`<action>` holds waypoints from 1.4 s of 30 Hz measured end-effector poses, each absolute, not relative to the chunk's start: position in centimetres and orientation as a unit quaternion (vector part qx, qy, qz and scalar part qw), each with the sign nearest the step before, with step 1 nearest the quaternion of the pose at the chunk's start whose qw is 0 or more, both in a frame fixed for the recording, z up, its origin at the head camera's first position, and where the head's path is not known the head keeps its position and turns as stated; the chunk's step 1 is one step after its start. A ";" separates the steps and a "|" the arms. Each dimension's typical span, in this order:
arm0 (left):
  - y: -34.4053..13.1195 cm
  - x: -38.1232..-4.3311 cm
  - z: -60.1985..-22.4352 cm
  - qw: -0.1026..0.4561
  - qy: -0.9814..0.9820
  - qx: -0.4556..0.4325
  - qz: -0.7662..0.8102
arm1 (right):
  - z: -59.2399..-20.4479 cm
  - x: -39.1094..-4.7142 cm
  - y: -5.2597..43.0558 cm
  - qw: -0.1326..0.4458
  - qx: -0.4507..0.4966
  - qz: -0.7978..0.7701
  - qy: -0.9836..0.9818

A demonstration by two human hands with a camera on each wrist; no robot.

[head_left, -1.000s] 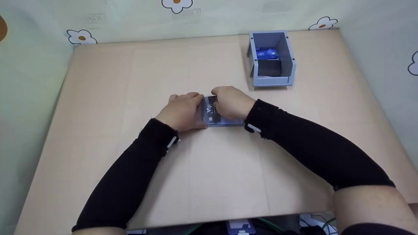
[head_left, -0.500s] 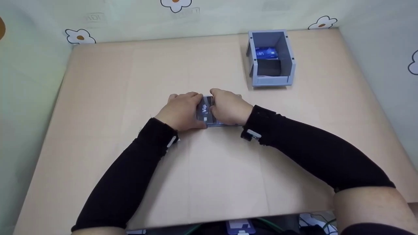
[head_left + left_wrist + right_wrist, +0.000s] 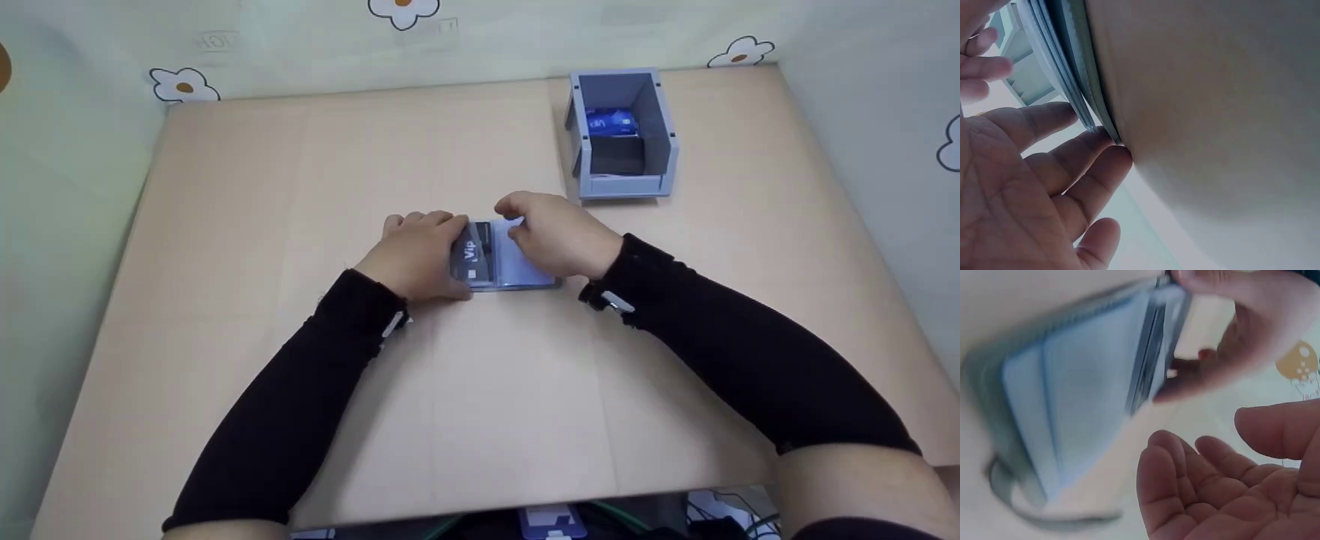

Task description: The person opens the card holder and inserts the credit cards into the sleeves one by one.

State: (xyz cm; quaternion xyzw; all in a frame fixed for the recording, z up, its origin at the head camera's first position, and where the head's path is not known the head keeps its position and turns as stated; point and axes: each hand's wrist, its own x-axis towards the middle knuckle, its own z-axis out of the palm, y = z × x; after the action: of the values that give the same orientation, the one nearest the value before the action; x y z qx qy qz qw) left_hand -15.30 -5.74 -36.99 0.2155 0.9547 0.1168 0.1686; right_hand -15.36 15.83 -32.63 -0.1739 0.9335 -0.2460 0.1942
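A card holder [image 3: 529, 270] with clear plastic sleeves lies open on the table, a black card marked "Vip" [image 3: 470, 255] in its left sleeve. My left hand [image 3: 416, 255] holds the holder's left end, thumb at the near edge and fingers at the far edge. In the left wrist view, its fingertips meet the edge of the stacked sleeves [image 3: 1055, 50]. Over the right half hovers my right hand [image 3: 562, 232], fingers loosely bent and holding nothing. The right wrist view shows the pale right sleeve [image 3: 1089, 382] and a dark strap [image 3: 1067, 520] at the holder's edge.
A grey-blue bin [image 3: 628, 186] stands at the back right of the table [image 3: 315, 405], holding a blue card pack [image 3: 611, 121] and a dark flat item [image 3: 618, 155]. Walls with flower prints border the table's back and sides. Cables [image 3: 750, 517] show beyond its near edge.
My right hand first moves left with the Vip card, which slides further into the left sleeve. It then lets go and draws back to the right. My left hand stays in place.
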 end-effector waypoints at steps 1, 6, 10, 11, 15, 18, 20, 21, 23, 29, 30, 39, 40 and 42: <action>-5.8 -15.3 -37.0 0.171 0.955 0.213 0.117 | -32.4 -15.4 16.3 0.187 -0.172 -0.247 0.935; -5.8 -15.2 -36.9 0.181 0.955 0.205 0.116 | -32.1 -15.9 18.9 0.167 -0.147 -0.221 0.949; -5.9 -15.1 -37.0 0.175 0.956 0.209 0.111 | -32.8 -16.1 20.2 0.192 -0.120 -0.202 0.953; -5.9 -15.1 -37.1 0.173 0.956 0.210 0.110 | -33.1 -16.1 20.3 0.200 -0.115 -0.198 0.953; -5.9 -15.0 -37.1 0.163 0.957 0.213 0.111 | -34.3 -15.9 20.3 0.202 -0.128 -0.178 0.955; -5.9 -14.9 -37.1 0.159 0.957 0.213 0.115 | -34.9 -15.7 20.1 0.183 -0.144 -0.169 0.958; -5.9 -14.9 -37.2 0.158 0.957 0.211 0.121 | -35.2 -15.6 19.9 0.173 -0.151 -0.166 0.959; -5.8 -14.9 -37.2 0.157 0.957 0.210 0.127 | -35.2 -15.6 19.9 0.170 -0.152 -0.166 0.959; -5.9 -14.8 -37.2 0.155 0.956 0.207 0.140 | -35.3 -15.5 19.8 0.165 -0.157 -0.163 0.960; -5.9 -14.8 -36.7 0.150 0.948 0.221 0.175 | -35.4 -15.3 19.9 0.156 -0.164 -0.158 0.961; -5.9 -14.8 -36.6 0.151 0.947 0.223 0.179 | -35.4 -15.3 19.9 0.154 -0.166 -0.157 0.961; -4.8 -14.1 -35.4 0.136 0.942 0.238 0.195 | -35.2 -15.2 20.0 0.154 -0.167 -0.168 0.959; -4.7 -14.0 -35.4 0.131 0.942 0.241 0.194 | -35.2 -15.2 20.0 0.154 -0.168 -0.170 0.959; -4.4 -13.9 -35.2 0.121 0.942 0.248 0.191 | -35.2 -15.2 20.0 0.154 -0.169 -0.174 0.958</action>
State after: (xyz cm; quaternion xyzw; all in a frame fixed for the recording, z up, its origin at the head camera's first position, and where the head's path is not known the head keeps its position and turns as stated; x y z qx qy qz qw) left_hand -13.89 -4.40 -35.24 0.2485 0.9419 0.1913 0.1207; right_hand -15.17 20.01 -35.17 -0.1691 0.9578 -0.1740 0.1541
